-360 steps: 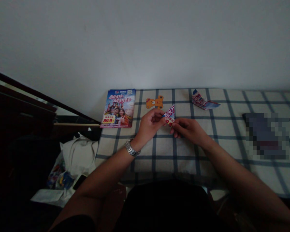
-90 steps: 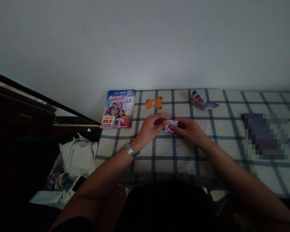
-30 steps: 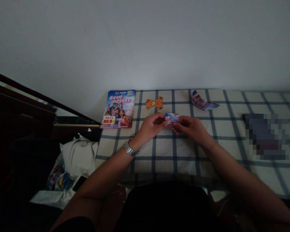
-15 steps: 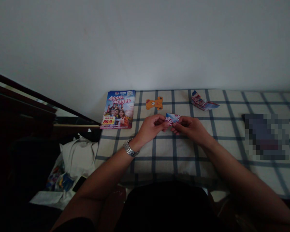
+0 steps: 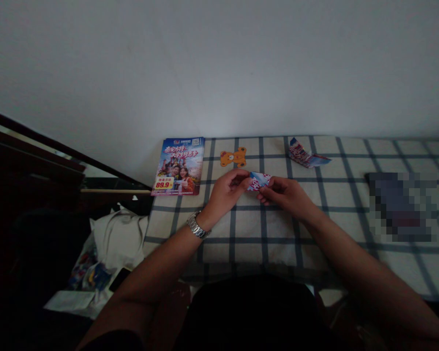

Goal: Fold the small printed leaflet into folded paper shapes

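bear cutout (image 5: 233, 157) — flat on checked cloth (image 5: 249, 231) | white bag (image 5: 117, 236) — lower left | pale wall (image 5: 241, 68)

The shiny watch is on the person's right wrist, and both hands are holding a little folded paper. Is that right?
Not quite: the head view shows the shiny watch on the left wrist. The rest is right: the left hand and the right hand both hold the little folded paper.

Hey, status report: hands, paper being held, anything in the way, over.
Left hand and right hand both pinching folded paper. Paper between them, printing visible. No obstruction seen; orange bear figure just beyond left hand.
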